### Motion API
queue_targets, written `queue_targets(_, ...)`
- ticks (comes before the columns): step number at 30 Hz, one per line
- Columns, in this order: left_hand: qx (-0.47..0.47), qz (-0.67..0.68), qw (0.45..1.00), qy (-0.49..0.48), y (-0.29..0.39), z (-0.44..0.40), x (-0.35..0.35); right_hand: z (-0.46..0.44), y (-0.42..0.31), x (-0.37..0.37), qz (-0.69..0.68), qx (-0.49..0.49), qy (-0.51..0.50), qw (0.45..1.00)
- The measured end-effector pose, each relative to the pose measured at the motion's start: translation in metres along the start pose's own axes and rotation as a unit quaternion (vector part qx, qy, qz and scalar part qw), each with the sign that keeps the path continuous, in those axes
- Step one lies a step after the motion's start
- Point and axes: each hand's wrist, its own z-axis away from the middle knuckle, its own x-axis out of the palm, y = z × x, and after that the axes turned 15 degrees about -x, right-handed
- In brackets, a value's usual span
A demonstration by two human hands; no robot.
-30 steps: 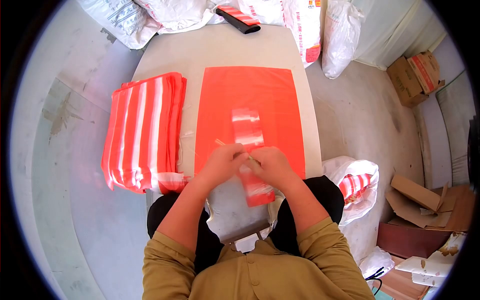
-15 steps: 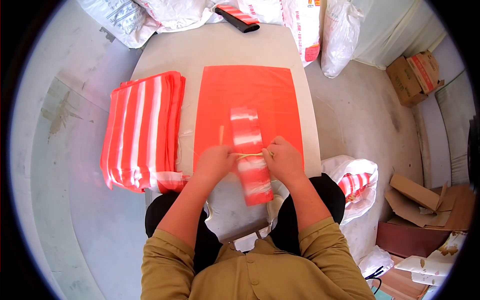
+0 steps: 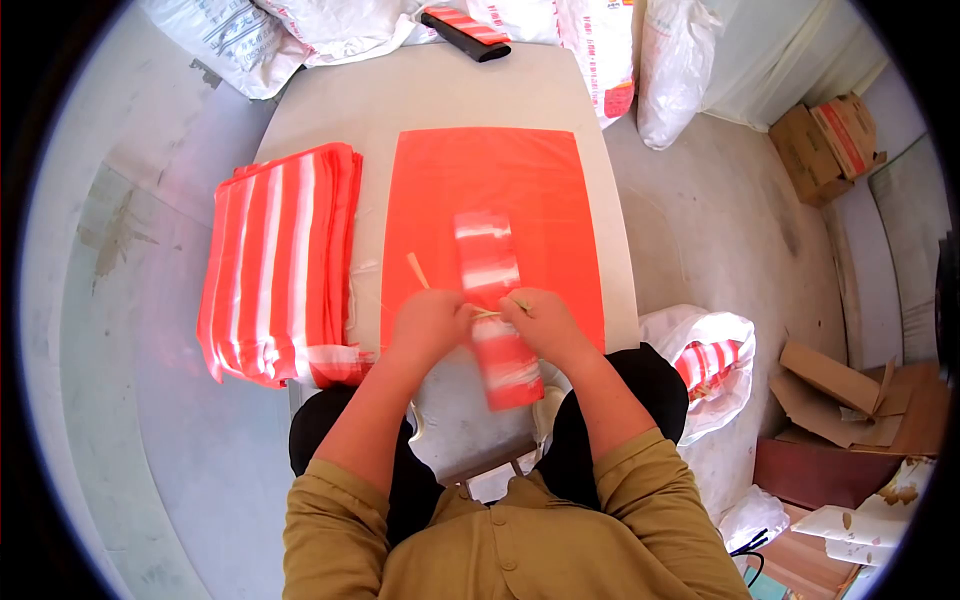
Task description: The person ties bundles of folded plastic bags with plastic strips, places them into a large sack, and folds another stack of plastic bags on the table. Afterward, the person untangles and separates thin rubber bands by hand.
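At centre frame, a bundle (image 3: 490, 282) sits partly over a red sheet (image 3: 560, 225), between the left hand (image 3: 430, 322) and right hand (image 3: 545, 322), whose fingers pinch a tie (image 3: 487, 314) across it.

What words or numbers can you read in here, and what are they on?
None that I can read for sure.
White sack, top left: bluish-grey printing, too blurred to read.
White sack with red printing, top: too small to read.
Cardboard box, upper right: faint markings, too small.
Striped bundle between the hands: no writing I can see.
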Motion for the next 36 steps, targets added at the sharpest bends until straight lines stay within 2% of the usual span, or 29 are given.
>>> queue_targets(1,-0.004,0.001,1.0,-0.012,0.002,0.002,-0.004,0.0,-0.003,0.0,0.015,0.0,-0.01,1.0)
queue_targets(4,0.037,0.15,0.985,-0.077,0.008,0.012,-0.017,0.0,-0.017,-0.001,0.061,0.0,-0.025,0.998)
queue_targets(7,0.178,0.132,0.973,-0.065,0.01,0.022,-0.015,0.0,-0.025,0.001,0.107,-0.009,-0.022,0.994)
queue_targets(10,0.229,0.188,0.949,-0.111,0.02,0.029,-0.008,0.003,-0.027,0.002,0.136,-0.055,-0.014,0.989)
queue_targets(12,0.184,0.341,0.904,-0.182,0.02,0.027,-0.004,0.006,-0.019,0.004,0.133,-0.121,0.005,0.984)
queue_targets(13,0.159,0.413,0.871,-0.215,0.021,0.027,-0.004,0.005,-0.014,0.007,0.122,-0.096,0.008,0.988)
queue_targets(15,0.049,0.511,0.831,-0.214,0.031,0.024,-0.018,0.003,-0.006,0.012,0.101,-0.047,0.014,0.994)
queue_targets(16,-0.006,0.556,0.804,-0.211,0.035,0.023,-0.023,0.003,-0.007,0.011,0.086,-0.055,0.023,0.995)
queue_targets(19,0.003,0.31,0.945,-0.108,0.024,0.01,-0.005,0.002,-0.011,0.009,0.065,-0.071,0.026,0.995)
queue_targets(22,0.119,0.289,0.949,-0.031,0.009,-0.008,0.036,0.001,-0.012,0.004,0.081,-0.059,0.007,0.995)
queue_targets(25,0.089,0.231,0.969,0.001,0.01,-0.005,0.03,0.002,-0.01,0.005,0.037,-0.018,0.026,0.999)
queue_targets(27,0.008,0.259,0.964,-0.064,0.01,-0.008,0.028,0.001,-0.013,0.003,-0.027,0.015,0.052,0.998)
queue_targets(28,-0.032,0.272,0.957,-0.096,0.01,-0.009,0.027,0.0,-0.014,0.002,-0.024,0.011,0.033,0.999)
queue_targets(30,-0.048,0.32,0.939,-0.112,0.009,-0.01,0.028,-0.002,-0.014,0.0,-0.016,0.002,-0.003,1.0)
queue_targets(31,-0.056,0.344,0.929,-0.12,0.009,-0.01,0.029,-0.001,-0.017,0.001,0.011,-0.021,0.022,0.999)
queue_targets(34,-0.05,0.302,0.945,-0.118,0.012,-0.006,0.024,0.0,-0.021,0.005,0.099,-0.097,0.081,0.987)
queue_targets(36,0.0,0.24,0.966,-0.092,0.017,-0.001,0.018,0.0,-0.015,0.007,0.165,-0.161,0.099,0.968)
